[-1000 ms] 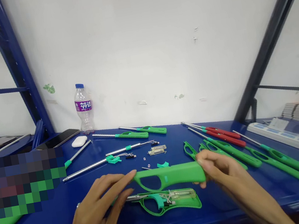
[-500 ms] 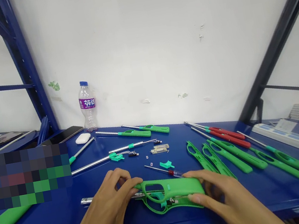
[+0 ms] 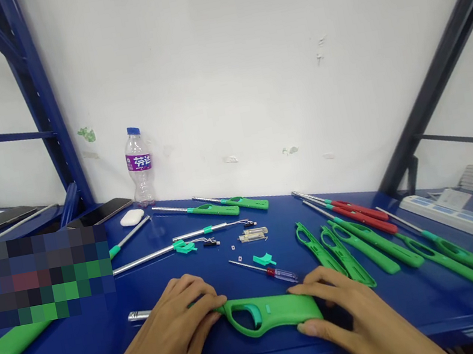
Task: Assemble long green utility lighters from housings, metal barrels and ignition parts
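Observation:
A green lighter handle [image 3: 272, 312] lies on the blue table [image 3: 93, 349] near its front edge, its cover half seated on the lower half. My left hand [image 3: 177, 321] rests on its left end and on the metal tube [image 3: 138, 316] that sticks out to the left, fingers curled over it. My right hand [image 3: 349, 309] grips the handle's right end, with the thumb in front and the fingers behind.
A small screwdriver [image 3: 266, 271] and small loose parts [image 3: 251, 236] lie just behind the handle. Green and red long lighters [image 3: 365, 233] lie to the right, more green ones [image 3: 219, 207] at the back. A water bottle [image 3: 139, 166], a phone, a white earbud case [image 3: 132, 217] and a power strip [image 3: 467, 215] stand around.
The green cover, held above the open lower half a second ago, has come down onto it. Both hands now press the joined handle on the table.

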{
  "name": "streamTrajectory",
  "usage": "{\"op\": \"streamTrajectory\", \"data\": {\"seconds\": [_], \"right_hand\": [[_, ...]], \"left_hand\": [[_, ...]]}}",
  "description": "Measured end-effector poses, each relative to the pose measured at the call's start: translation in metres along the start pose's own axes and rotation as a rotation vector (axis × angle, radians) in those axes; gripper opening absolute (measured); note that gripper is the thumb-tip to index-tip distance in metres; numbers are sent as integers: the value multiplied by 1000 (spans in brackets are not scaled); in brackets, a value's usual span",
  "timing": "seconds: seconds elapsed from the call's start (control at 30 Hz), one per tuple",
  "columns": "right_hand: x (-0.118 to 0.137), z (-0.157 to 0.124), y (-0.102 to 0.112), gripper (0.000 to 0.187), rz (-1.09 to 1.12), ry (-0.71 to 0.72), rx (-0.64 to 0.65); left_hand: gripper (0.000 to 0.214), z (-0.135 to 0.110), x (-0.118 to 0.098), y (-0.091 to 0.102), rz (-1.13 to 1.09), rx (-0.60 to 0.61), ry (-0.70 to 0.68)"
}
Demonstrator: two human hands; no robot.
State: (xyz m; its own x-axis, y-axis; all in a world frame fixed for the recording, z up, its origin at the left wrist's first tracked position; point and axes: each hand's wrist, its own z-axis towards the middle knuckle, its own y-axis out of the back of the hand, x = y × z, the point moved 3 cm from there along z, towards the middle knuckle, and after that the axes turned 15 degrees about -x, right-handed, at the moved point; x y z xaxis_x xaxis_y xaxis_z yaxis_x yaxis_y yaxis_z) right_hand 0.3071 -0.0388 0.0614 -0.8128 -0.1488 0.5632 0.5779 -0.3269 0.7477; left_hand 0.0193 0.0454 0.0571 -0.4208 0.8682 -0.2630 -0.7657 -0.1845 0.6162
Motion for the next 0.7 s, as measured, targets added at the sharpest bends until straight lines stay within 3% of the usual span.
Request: {"op": "streamTrajectory", "data": {"seconds": [0.4, 0.53, 0.63, 0.7], "right_hand": [[4, -7, 0, 36, -103, 93, -116], [4, -5, 0, 29, -102, 128, -165], [2, 0, 0, 26, -92, 148, -177], [-2, 2, 0, 27, -72, 161, -162]], "left_hand": [[34, -2, 4, -5, 26, 70, -39], [35, -3, 0, -7, 51, 65, -74], [35, -8, 5, 4, 144, 38, -106], [42, -12, 17, 23, 286, -39, -40]]}}
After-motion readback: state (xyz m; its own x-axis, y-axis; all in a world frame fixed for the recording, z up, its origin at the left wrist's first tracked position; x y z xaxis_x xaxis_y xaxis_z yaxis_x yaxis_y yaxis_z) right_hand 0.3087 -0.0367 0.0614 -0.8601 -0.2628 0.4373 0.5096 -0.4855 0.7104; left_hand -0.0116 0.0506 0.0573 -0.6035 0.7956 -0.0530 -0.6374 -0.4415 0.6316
